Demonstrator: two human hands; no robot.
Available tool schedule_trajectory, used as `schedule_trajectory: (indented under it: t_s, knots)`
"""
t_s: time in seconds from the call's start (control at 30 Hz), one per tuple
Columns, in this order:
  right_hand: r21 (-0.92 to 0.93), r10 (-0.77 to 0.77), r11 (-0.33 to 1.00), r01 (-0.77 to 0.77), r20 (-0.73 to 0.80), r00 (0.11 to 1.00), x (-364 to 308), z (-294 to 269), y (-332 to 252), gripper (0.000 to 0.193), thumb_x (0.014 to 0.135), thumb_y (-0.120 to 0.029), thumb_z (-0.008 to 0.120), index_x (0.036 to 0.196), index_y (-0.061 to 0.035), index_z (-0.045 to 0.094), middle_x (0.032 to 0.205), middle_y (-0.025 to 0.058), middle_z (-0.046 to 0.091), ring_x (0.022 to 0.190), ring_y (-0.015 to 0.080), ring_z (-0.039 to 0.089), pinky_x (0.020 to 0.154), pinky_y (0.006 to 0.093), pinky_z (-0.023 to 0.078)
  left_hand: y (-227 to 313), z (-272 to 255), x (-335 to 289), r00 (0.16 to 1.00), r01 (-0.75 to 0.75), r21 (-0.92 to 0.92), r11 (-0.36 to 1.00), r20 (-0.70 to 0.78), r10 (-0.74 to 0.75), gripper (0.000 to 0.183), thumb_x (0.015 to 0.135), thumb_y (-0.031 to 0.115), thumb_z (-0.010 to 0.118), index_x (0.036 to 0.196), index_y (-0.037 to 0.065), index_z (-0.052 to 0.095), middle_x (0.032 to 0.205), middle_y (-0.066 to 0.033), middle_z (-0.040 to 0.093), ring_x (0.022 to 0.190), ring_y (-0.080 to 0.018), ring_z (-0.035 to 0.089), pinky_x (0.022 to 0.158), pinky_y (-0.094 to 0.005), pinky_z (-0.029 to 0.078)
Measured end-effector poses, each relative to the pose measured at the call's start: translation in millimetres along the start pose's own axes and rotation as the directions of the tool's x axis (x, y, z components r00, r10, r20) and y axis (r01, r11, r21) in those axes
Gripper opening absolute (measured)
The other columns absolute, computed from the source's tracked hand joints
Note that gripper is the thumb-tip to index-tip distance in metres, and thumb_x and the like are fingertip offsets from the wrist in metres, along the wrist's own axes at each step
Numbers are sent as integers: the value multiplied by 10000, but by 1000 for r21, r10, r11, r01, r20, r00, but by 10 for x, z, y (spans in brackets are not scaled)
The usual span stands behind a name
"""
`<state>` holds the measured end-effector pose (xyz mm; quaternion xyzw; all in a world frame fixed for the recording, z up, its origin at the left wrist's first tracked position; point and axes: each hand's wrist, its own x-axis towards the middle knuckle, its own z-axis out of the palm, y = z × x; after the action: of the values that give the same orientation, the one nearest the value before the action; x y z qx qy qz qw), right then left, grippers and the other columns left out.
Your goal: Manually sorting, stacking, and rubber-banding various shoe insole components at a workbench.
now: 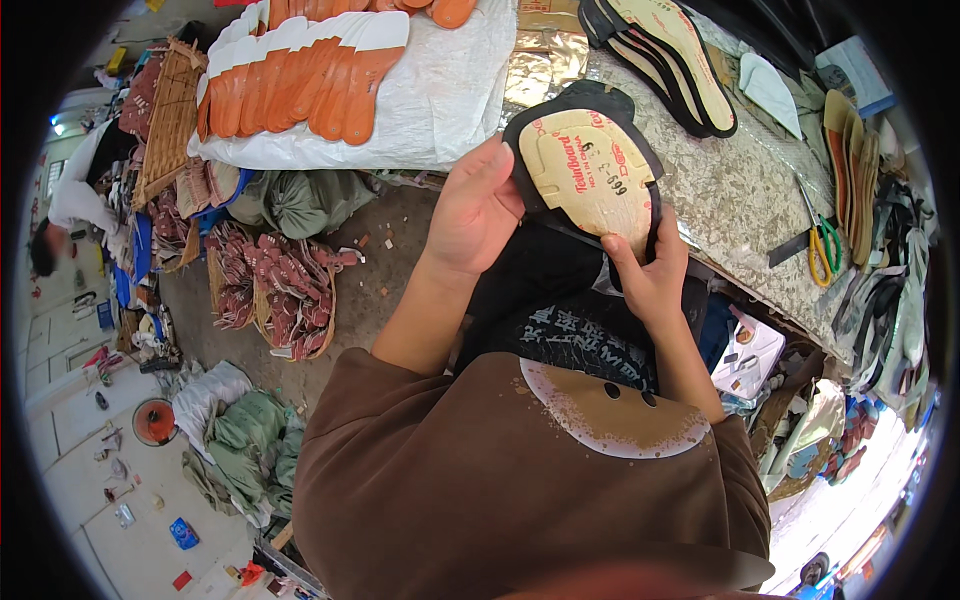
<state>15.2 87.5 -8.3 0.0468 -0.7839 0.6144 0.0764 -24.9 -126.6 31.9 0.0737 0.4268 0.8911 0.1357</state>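
Note:
Above my lap, over the table's front edge, I hold a shoe insole with a tan board face, red print and a black rim. My left hand grips the rim on the left, thumb against the edge. From the lower right, my right hand is closed on it, its thumb on the board face and the fingers partly hidden behind. Farther back on the table lies a small stack of similar black-edged insoles. To the right are scissors with yellow and green handles.
Rows of orange and white insoles lie on a white sheet at the back left. Tan and brown insoles stand at the far right beside dark strips. Bundled reddish pieces and green sacks sit on the floor.

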Motion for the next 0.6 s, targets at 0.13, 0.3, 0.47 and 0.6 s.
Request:
schedule_trajectory:
  t_s: [0.13,0.3,0.47,0.6]
  knots:
    - [-117,-23,993,24,6,1000,17,-36,-90,473,798,-332,792,982,20,534,742,148,622,642,224,603,603,316,477,9,5,32,1000,4,-15,1000,-16,-4,593,1024,399,347,1415,-45,372,1426,-205,464,1318,-320,463,1098,-486,361]
    - [-194,-21,981,22,5,1000,49,-51,-141,482,783,-388,789,926,-1,538,704,177,598,616,364,590,561,373,465,-191,-160,30,984,158,-520,840,158,-87,712,996,535,341,1426,-32,377,1429,-214,462,1325,-340,447,1099,-511,333]
    - [-107,76,992,-73,21,997,59,-72,-71,448,826,-354,759,991,10,556,781,145,630,693,226,621,643,329,485,-264,-91,15,988,147,-401,904,96,-118,626,1008,460,352,1426,-5,391,1425,-157,486,1315,-297,460,1056,-438,370]
    - [326,187,925,-196,60,981,56,-50,8,422,877,-258,721,1139,30,558,1012,89,646,938,102,566,836,268,468,-194,0,49,995,14,9,1000,99,-15,509,964,243,425,1374,-59,441,1360,-159,535,1253,-259,509,1092,-392,341]
